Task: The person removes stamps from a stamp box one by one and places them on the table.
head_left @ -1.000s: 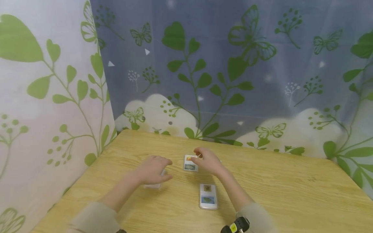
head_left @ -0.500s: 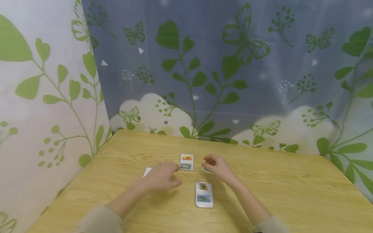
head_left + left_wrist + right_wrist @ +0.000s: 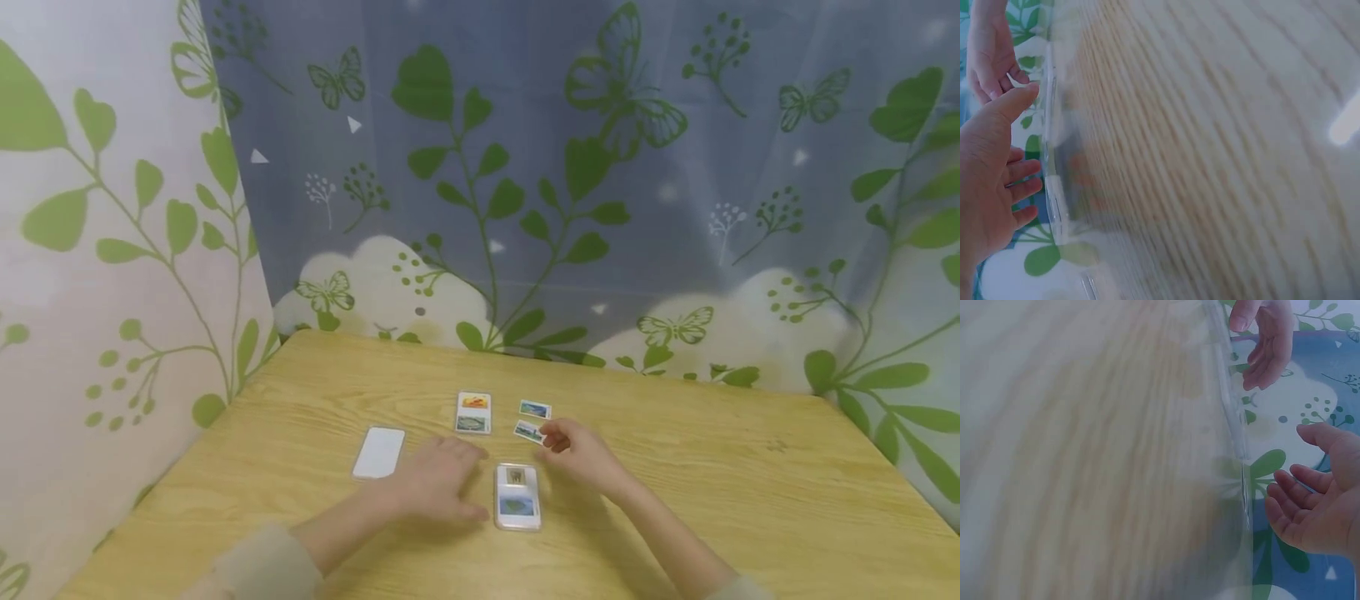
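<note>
My left hand [image 3: 438, 483] hovers with spread fingers between a blank white card [image 3: 378, 452] and a clear case [image 3: 517, 497] holding two stamp-like pictures, one brown, one blue and green. It grips nothing; the left wrist view also shows its fingers apart. My right hand [image 3: 581, 454] is beside two small stamp-like pictures, the nearer [image 3: 529, 431] partly covered by its fingertips in the head view, the farther [image 3: 536, 409] in full view. In the right wrist view that hand's fingers are loosely bent around nothing. Another clear case [image 3: 474, 413] with an orange and a green picture lies farther back.
All the pieces lie on a wood-grain table [image 3: 675, 467]. Patterned curtains [image 3: 510, 167] with leaves and butterflies hang along its back and left edges.
Both hands have come nearer to me, and the left has shifted right. The white card and the two small loose pictures, covered by the hands before, now show.
</note>
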A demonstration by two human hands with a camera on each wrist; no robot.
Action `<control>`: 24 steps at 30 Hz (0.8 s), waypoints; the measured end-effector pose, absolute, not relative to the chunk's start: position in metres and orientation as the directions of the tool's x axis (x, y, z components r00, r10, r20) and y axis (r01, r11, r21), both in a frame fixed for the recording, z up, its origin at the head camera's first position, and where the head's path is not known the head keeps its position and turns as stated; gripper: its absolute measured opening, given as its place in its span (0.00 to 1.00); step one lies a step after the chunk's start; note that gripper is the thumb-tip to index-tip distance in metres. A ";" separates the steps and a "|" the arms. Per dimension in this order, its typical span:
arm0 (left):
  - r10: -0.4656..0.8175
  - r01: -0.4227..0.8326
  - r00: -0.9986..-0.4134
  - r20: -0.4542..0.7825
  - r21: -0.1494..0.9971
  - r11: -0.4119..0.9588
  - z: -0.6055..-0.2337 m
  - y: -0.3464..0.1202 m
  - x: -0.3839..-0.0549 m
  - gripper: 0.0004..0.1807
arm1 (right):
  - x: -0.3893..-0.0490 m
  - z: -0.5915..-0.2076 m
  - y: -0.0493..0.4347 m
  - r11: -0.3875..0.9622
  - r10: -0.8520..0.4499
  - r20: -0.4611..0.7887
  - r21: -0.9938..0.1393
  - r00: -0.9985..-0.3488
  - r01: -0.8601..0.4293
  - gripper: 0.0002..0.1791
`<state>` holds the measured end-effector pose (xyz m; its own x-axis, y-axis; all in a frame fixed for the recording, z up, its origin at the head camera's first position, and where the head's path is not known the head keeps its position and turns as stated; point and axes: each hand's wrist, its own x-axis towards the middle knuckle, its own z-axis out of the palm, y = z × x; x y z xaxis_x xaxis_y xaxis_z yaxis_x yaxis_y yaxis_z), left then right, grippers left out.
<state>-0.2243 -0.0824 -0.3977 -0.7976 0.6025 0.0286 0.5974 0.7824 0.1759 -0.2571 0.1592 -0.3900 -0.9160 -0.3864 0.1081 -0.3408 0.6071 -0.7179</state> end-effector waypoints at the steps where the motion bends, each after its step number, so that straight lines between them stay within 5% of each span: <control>1: 0.607 0.602 -0.794 0.025 0.168 0.780 -0.398 -0.081 -0.224 0.43 | -0.256 -0.391 0.162 0.605 -0.409 0.109 -0.711 -0.906 -0.359 0.24; 20: 0.671 0.667 -0.740 0.039 0.169 0.726 -0.411 -0.067 -0.224 0.48 | -0.240 -0.394 0.160 0.631 -0.689 0.028 -0.468 -0.724 -0.619 0.41; 24: 0.677 0.675 -0.734 0.053 0.162 0.720 -0.415 -0.065 -0.226 0.47 | -0.239 -0.397 0.155 0.645 -0.724 0.024 -0.333 -0.690 -0.688 0.44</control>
<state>-0.2258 -0.0649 -0.4148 -0.7341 0.6770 0.0534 0.6753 0.7195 0.1618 -0.2394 0.1552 -0.3974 -0.6896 -0.7238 0.0244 -0.6882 0.6445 -0.3331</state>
